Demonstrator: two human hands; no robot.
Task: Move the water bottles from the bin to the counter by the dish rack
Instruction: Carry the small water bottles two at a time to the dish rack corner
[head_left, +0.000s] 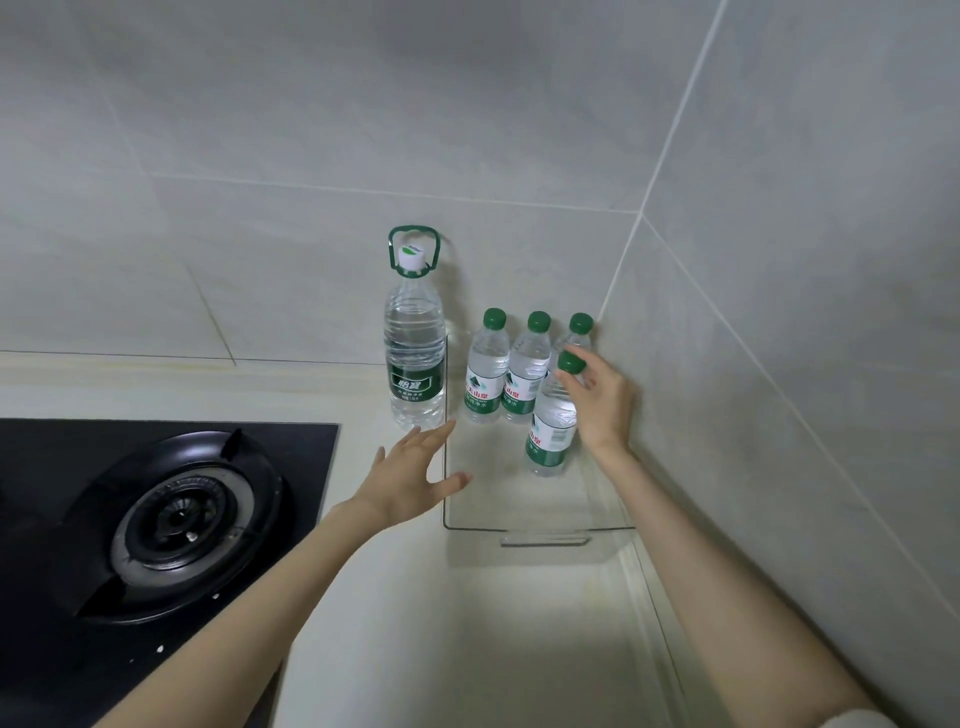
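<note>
Clear bin (540, 529) in counter (467, 623) corner, four small bottles inside: three (527, 374) in row at back, front bottle (553, 431) alone. Right hand (605, 405) pinches front bottle at neck, under green cap (571, 362). Left hand (410, 478) open, fingers spread, at bin's left rim. Big bottle (415, 364) just left of bin. Stove (176, 514) further left.

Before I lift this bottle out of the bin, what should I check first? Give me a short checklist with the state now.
1. Right hand holds front bottle at its neck: ok.
2. Its green cap is on: ok.
3. Left hand steadies the clear bin: cannot tell, it is open at the left wall.
4. Three back bottles stand upright: ok.
5. Room by the dish rack: cannot tell, out of view.
</note>
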